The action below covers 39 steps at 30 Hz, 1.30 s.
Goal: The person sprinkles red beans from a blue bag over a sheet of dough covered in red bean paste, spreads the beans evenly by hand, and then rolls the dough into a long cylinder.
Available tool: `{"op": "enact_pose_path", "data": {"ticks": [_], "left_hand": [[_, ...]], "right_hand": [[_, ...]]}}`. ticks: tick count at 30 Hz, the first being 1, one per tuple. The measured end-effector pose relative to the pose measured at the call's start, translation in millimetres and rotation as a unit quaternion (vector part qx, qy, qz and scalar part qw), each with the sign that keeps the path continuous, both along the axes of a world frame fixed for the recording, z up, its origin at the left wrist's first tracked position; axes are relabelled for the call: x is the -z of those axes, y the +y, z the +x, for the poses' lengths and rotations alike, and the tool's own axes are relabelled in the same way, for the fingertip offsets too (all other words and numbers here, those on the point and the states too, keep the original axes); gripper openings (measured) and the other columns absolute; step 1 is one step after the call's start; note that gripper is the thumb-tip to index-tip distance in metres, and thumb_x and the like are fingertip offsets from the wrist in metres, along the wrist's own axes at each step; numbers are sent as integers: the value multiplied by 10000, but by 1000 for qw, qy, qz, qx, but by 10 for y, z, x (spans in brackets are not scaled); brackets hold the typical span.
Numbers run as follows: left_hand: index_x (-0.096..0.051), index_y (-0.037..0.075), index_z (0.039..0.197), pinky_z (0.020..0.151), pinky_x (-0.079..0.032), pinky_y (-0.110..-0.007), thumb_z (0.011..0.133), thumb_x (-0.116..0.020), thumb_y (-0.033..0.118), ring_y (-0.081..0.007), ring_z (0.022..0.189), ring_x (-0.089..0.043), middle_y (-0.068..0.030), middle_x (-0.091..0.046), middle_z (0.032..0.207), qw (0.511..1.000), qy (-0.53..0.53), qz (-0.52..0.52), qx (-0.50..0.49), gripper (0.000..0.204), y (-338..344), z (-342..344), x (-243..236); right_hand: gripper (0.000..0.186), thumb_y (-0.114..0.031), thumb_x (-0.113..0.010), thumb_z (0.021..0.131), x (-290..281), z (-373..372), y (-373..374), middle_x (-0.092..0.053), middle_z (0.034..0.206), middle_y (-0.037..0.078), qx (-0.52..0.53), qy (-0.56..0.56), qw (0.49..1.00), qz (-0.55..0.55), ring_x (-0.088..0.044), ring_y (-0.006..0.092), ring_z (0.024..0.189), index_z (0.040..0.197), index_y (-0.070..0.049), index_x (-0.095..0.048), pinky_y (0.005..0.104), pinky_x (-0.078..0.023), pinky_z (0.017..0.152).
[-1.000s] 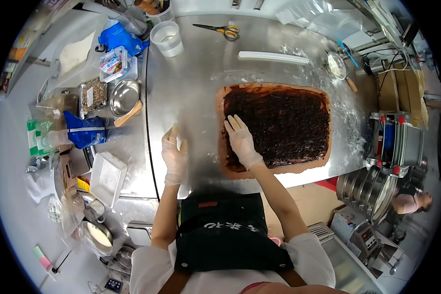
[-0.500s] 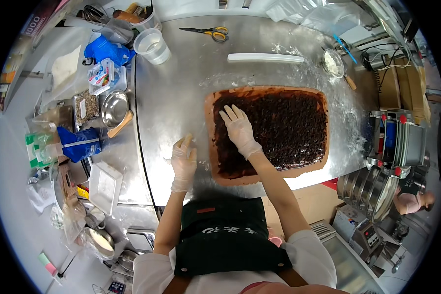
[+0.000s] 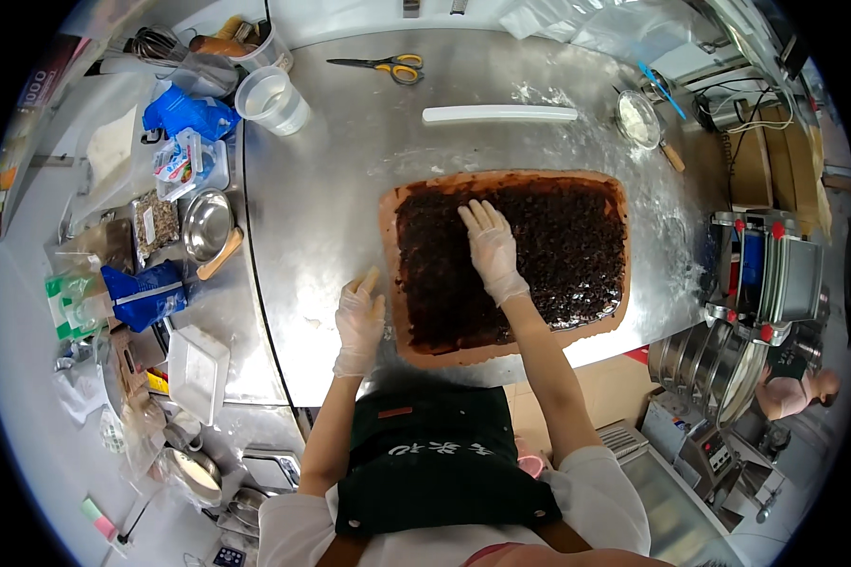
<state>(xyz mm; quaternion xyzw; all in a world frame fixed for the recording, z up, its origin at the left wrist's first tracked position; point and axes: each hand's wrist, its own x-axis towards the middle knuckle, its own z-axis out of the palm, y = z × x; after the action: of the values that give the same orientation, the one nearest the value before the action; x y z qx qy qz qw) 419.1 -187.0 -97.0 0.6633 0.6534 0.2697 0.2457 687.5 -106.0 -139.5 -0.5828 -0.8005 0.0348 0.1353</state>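
A sheet of brown dough lies on the steel table, covered almost to its edges in dark, glossy, crumbly filling. My right hand, in a clear glove, rests on the filling's upper middle, fingers stretched forward and slightly parted. Just left of the dough, my gloved left hand hovers with loosely bent fingers and nothing visible in them. Beyond the dough are a white plastic bar and scissors. A strainer with white powder sits at the back right.
A plastic cup, steel bowl, blue bag and white tray crowd the left side. A rolling machine and stacked steel sieves stand at the right; beyond them a person appears at the rim.
My right hand has slid across the filling from its left edge toward the upper middle. My left hand stays beside the dough; the view has shifted a little.
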Motion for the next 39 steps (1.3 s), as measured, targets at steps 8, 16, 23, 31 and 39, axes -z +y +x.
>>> {"op": "enact_pose_path", "data": {"ticks": [8,16,23,31,39], "left_hand": [[-528,59,1373,987,-468,-428,877,-632,87,-352,1158,-562,-177,-563,1314,993,63,19,94,508,590,427,-101],[-407,73,1479,1179,-247,-492,867,-658,251,-289,1431,-339,-122,-403,1525,922,195,23,332,684,818,1086,320],[-357,75,1507,1184,-243,-505,872,-669,279,-285,1442,-331,-100,-377,1548,933,195,5,304,736,906,1347,325],[-351,42,1503,1193,-229,-508,878,-675,309,-306,1457,-306,-136,-368,1554,933,188,21,306,753,1088,1781,342],[-390,44,1483,1192,-223,-522,883,-674,270,-319,1449,-321,-146,-378,1544,936,152,25,315,701,921,2021,278]], "right_hand": [[465,-116,-620,877,51,301,-76,-548,1397,142,175,-21,984,12,-487,341,1292,1336,-53,-576,438,-391,1094],[510,-113,-592,839,-26,181,-164,-526,1432,119,-1,-10,999,-49,-456,323,1353,1349,-115,-578,469,-326,1140],[475,-127,-560,919,-59,936,-78,-513,1439,123,153,-39,986,-45,-452,327,1345,1393,-114,-529,477,-330,1132],[494,-127,-573,912,-103,1222,-205,-505,1449,116,91,-53,992,-69,-446,330,1348,1401,-102,-508,464,-339,1134],[482,-137,-549,938,-76,2004,-144,-484,1463,137,224,-20,974,-33,-426,323,1371,1414,-88,-488,447,-334,1141]]}}
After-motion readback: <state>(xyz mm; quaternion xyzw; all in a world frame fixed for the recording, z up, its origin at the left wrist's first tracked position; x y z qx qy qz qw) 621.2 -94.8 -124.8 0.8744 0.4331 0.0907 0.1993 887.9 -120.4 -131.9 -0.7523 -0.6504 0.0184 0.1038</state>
